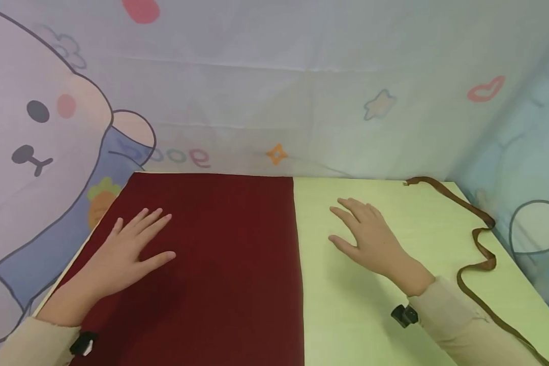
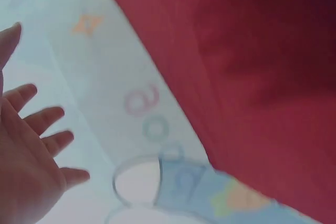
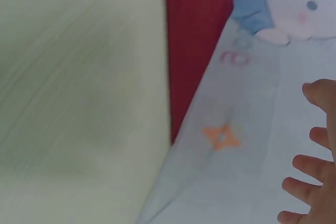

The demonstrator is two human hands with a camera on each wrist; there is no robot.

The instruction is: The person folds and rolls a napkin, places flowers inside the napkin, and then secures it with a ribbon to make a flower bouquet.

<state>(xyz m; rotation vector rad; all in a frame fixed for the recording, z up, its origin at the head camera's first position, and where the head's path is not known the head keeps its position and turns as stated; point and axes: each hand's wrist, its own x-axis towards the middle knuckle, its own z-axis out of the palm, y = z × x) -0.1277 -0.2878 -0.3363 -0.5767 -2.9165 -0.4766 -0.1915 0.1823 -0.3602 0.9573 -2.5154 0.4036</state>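
Note:
A dark red cloth (image 1: pixel 229 254) lies flat over the left and middle part of the pale yellow-green table (image 1: pixel 347 325). Above the cloth's left side hovers my left hand (image 1: pixel 130 254), fingers spread and holding nothing. My right hand (image 1: pixel 370 239) is held over the bare tabletop to the right of the cloth, its fingers apart and no object in them. Along the table's right side runs a long brown ribbon (image 1: pixel 485 259), lying in loose bends. In the left wrist view the spread fingers (image 2: pixel 50 119) show beside the red cloth.
Behind the table hangs a pale backdrop sheet (image 1: pixel 256 96) printed with a cartoon bear (image 1: pixel 50 137), hearts and stars. A light blue printed sheet (image 1: pixel 530 168) borders the right side. Small black devices (image 1: pixel 404 315) sit at both wrists.

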